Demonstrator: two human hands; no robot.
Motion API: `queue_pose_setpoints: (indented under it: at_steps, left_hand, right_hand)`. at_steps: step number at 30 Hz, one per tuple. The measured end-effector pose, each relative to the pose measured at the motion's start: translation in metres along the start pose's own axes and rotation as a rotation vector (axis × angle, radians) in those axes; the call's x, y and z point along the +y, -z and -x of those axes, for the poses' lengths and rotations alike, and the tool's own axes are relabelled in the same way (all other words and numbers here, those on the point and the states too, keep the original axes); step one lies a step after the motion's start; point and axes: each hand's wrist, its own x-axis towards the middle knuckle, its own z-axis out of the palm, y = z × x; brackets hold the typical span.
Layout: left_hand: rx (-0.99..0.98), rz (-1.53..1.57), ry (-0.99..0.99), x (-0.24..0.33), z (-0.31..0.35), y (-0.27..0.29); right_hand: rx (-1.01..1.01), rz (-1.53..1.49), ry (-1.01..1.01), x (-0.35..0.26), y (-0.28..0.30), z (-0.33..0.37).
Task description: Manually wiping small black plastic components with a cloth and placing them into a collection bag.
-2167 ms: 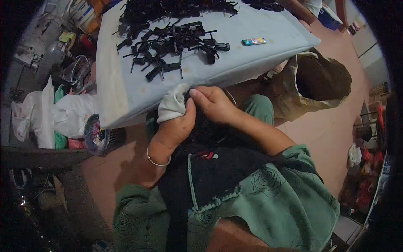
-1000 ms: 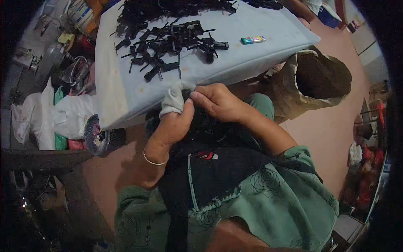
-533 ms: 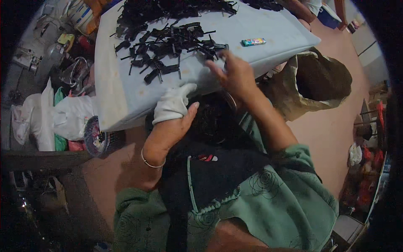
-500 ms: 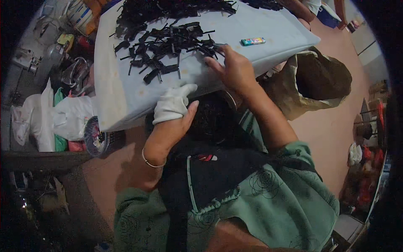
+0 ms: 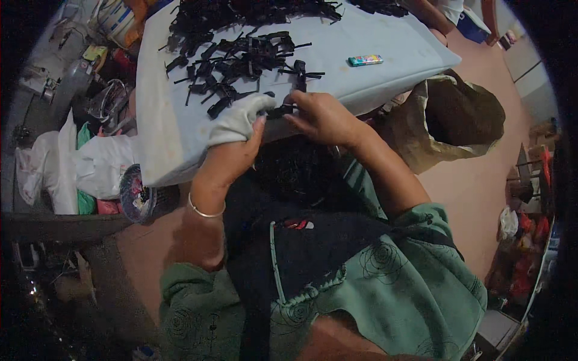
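Observation:
A white cloth or partial glove wraps the fingers of my left hand. Its thumb and covered fingers are closed on a small black plastic part over the near edge of the pale covered table. From the other side my right hand pinches the same part between thumb and forefinger. The part's exact kind cannot be made out. Just beyond both hands lies a loose heap of similar black plastic parts with thin protruding stems.
A small teal, colourful lighter-shaped object lies on the table's right side. An open brown sack stands on the floor at the right. White plastic bags and a mesh basket are at the left.
My right hand has come back from the heap toward me with a black part. My left hand has moved up and slightly left, and both hands now meet on that part.

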Motion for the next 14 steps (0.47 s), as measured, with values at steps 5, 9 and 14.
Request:
queue_pose_setpoints:
  at_steps: [5,9,14]
  left_hand:
    - [-0.155,0.18,0.085,0.001,-0.005,-0.003]
    - [-0.168,0.456,0.248,-0.012,-0.01,-0.008]
    - [0.135,0.862,0.395,-0.024,-0.02,-0.014]
  right_hand:
    - [-0.041,-0.034,0.058,-0.006,-0.001,0.0]
    - [0.151,-0.072,0.005,-0.006,-0.011,-0.001]
    - [0.221,-0.076,0.07,-0.028,0.003,0.002]
